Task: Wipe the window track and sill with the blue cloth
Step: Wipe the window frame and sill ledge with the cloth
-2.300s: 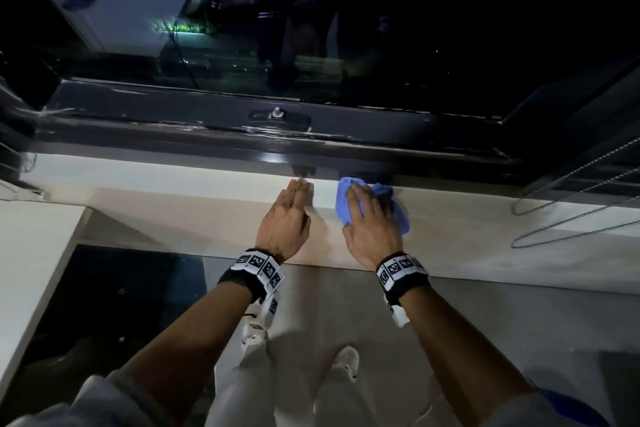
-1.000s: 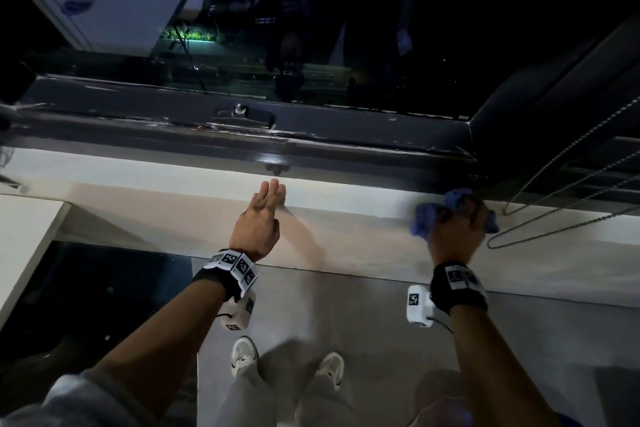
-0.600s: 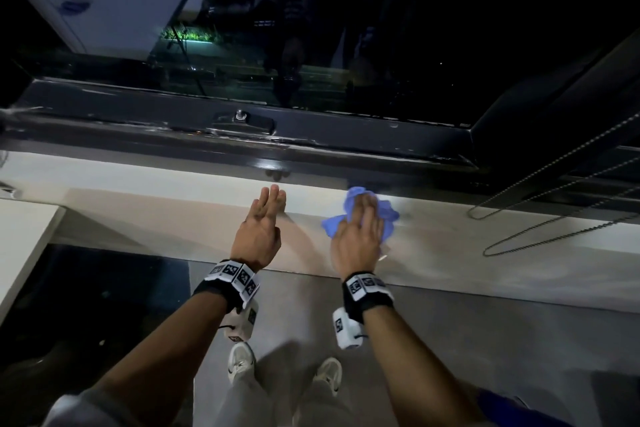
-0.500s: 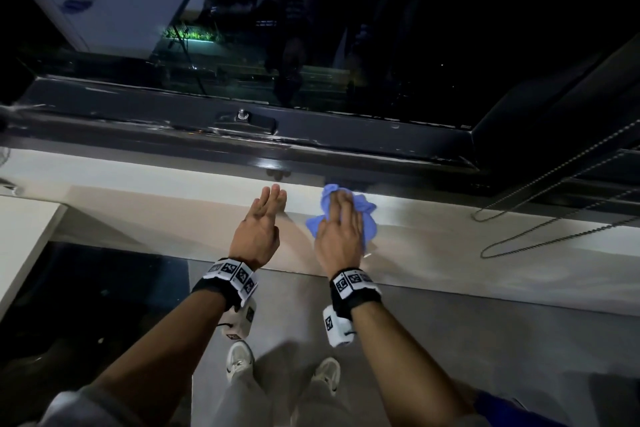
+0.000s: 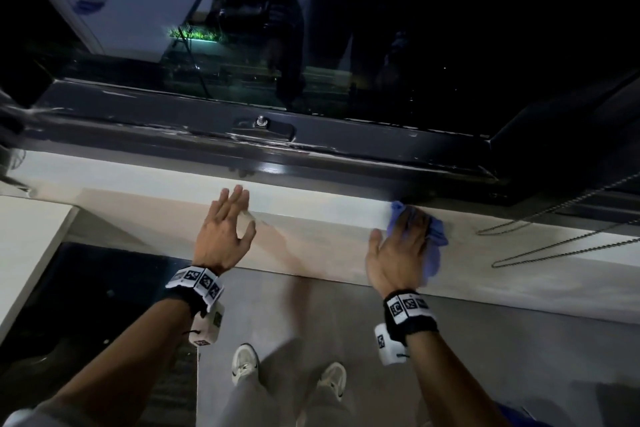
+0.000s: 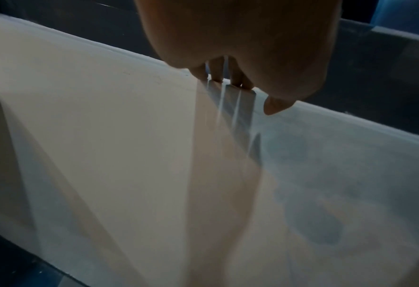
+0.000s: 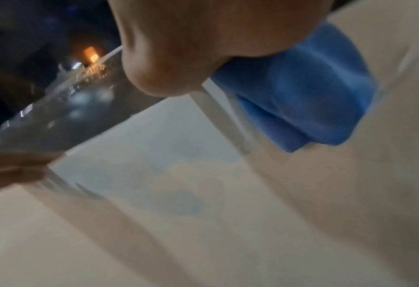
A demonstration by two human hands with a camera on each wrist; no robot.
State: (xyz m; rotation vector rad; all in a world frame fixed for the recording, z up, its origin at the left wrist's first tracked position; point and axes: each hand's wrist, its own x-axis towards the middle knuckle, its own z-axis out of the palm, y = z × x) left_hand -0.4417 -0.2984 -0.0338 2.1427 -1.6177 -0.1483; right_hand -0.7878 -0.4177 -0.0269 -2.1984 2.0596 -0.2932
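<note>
The blue cloth (image 5: 437, 240) lies bunched on the pale window sill (image 5: 311, 246), up against the dark window track (image 5: 346, 163). My right hand (image 5: 398, 236) presses flat on top of it, thumb spread to the left; the right wrist view shows the cloth (image 7: 302, 97) under the palm (image 7: 191, 48). My left hand (image 5: 242, 210) rests on the sill well to the left, fingers straight and pointing at the track, holding nothing. In the left wrist view its fingertips (image 6: 228, 77) touch the sill's (image 6: 105, 136) far edge.
Looped bead chains (image 5: 554, 246) hang over the sill at the right. A latch (image 5: 263, 125) sits on the dark window frame above the track. A white tabletop (image 5: 27, 236) adjoins the sill at the left. My shoes (image 5: 246, 364) stand on the grey floor below.
My right hand has swept the cloth along the sill to the right, away from the left hand. The left hand stays in place, its thumb now spread.
</note>
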